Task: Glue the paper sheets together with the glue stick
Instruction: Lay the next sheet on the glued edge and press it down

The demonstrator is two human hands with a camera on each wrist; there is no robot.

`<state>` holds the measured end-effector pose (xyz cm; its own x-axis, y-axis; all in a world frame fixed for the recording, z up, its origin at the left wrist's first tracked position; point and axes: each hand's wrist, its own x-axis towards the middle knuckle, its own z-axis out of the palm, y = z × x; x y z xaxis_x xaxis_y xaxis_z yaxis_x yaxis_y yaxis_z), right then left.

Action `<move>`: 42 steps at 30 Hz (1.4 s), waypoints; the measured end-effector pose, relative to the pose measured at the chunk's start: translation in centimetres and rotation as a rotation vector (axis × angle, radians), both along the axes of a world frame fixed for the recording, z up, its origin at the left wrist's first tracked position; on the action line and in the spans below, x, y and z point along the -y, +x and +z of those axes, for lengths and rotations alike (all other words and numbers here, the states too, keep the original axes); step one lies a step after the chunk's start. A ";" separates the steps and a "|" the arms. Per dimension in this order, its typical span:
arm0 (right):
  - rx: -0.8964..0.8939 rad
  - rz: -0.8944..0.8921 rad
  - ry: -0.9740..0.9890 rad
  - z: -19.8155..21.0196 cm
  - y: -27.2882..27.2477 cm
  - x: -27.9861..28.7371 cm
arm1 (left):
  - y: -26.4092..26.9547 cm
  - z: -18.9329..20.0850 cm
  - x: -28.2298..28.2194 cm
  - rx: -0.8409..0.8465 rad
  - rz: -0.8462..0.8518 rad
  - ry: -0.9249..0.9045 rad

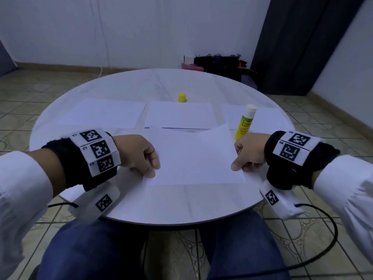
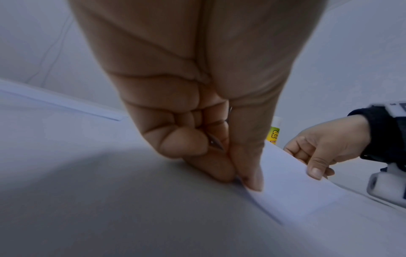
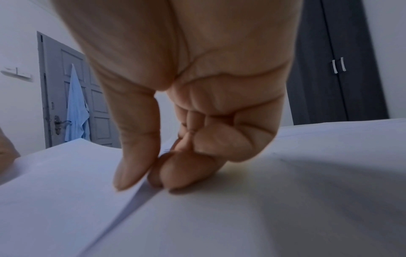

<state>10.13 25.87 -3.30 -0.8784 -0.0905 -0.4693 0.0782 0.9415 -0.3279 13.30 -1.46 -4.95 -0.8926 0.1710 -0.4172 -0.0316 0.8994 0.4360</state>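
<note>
A white paper sheet (image 1: 193, 156) is held over the near half of the round white table (image 1: 181, 203). My left hand (image 1: 141, 156) pinches its left edge between thumb and fingers, and my right hand (image 1: 248, 154) pinches its right edge. The left wrist view shows the thumb (image 2: 252, 173) on top of the sheet (image 2: 292, 182); the right wrist view shows the same pinch (image 3: 140, 175) on the sheet (image 3: 66, 182). An uncapped yellow glue stick (image 1: 245, 122) stands just beyond my right hand. Its yellow cap (image 1: 182, 97) stands at the far middle.
Three more white sheets lie across the table's middle: one left (image 1: 105, 113), one centre (image 1: 179, 115), one right (image 1: 266, 118) under the glue stick. A black cable (image 1: 323, 229) hangs off my right wrist. Bags (image 1: 220, 63) sit on the floor beyond the table.
</note>
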 end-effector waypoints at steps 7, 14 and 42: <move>0.004 0.014 -0.016 0.0 0.2 -0.2 | 0.0 0.0 0.0 0.002 0.002 -0.016; -0.005 0.032 0.005 -0.1 0.3 -0.2 | -0.1 0.0 0.0 0.006 0.012 -0.028; -0.133 0.122 0.357 0.5 1.1 1.2 | -0.5 0.1 -0.2 -0.009 -0.058 -0.193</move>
<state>11.19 24.71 -2.78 -0.9264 -0.0493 -0.3734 -0.0618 0.9979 0.0216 12.81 -1.23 -4.86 -0.8874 0.1397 -0.4393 0.0255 0.9664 0.2559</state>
